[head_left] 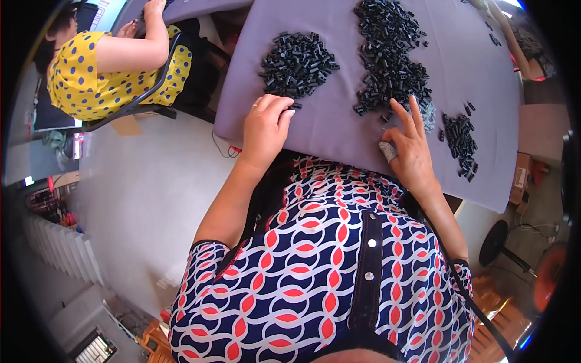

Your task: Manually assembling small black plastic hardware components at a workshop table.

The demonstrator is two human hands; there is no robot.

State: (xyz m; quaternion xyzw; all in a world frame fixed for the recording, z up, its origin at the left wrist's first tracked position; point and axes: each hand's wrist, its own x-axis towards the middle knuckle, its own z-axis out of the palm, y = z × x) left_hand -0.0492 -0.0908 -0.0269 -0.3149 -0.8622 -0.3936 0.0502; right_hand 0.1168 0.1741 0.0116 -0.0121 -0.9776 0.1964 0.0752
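My left hand (265, 130) is at the near edge of a round heap of small black cylindrical parts (299, 63). Its fingers are closed together, and one black part (295, 106) shows at their tips. At the near end of a long, thick pile of similar black parts (393, 57) is my right hand (411, 151). Two of its fingers stretch toward the pile, while the others bend in a pinch. Silvery-grey wrapping (388, 152) covers one bent digit. Whatever lies in that pinch is hidden.
A grey-lilac cloth covers the table (339, 121). A smaller group of black parts (460, 142) lies right, beside some greyish loose bits (428, 115). One person in yellow dotted clothes (103, 72) sits left; another person's arm (517, 45) reaches in far right. A fan (493, 242) stands lower right.
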